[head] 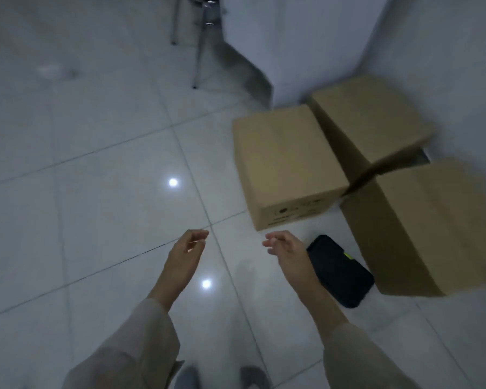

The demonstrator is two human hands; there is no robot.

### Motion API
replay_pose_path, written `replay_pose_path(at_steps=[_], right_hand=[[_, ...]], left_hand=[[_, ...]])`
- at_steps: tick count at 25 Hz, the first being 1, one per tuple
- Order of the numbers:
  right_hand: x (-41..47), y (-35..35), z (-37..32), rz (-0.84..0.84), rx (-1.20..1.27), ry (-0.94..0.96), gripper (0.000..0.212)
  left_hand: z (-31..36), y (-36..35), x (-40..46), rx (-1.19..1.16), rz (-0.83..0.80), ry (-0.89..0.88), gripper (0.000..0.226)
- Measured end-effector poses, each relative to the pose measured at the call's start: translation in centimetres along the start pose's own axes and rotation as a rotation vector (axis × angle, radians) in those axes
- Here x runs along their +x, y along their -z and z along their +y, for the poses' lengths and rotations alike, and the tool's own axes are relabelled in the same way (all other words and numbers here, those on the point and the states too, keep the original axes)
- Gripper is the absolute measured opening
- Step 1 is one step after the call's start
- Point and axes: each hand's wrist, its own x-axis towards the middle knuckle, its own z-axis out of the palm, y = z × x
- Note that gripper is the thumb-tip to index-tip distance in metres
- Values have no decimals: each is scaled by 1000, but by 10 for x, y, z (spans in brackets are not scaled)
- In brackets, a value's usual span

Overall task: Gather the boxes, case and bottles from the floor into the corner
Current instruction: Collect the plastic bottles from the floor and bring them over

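Note:
Three brown cardboard boxes stand on the white tiled floor at the right, by the wall. The nearest-left box [284,161] is closed. Behind it a second box [368,116] sits in the corner with a loose flap hanging over the gap. A third box [432,223] stands at the right. A black case [341,272] with a small green tab lies on the floor between the boxes, just right of my right hand [285,247]. My left hand [187,249] hovers over bare tiles. Both hands are empty with fingers loosely apart. No bottles are in view.
A white cabinet or wall panel [292,37] rises behind the boxes. Metal chair legs [199,51] stand at the top centre. Open tiled floor [82,164] spreads to the left. My two grey shoes [219,379] show at the bottom edge.

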Motion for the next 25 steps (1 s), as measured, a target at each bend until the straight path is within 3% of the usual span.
replay_pose_path(at_steps=[7, 13, 19, 25], right_hand=[[-57, -216, -41, -232, -174, 59, 19], [-147, -390, -21, -575, -361, 68, 23], [-220, -504, 11, -757, -544, 79, 26], [-267, -582, 71, -939, -711, 28, 22]], left_hand=[[-108, 196, -87, -201, 409, 149, 22], [-240, 317, -208, -336, 686, 333, 25], [-337, 377, -326, -444, 939, 498, 22], [-403, 387, -378, -510, 1094, 575, 21]])
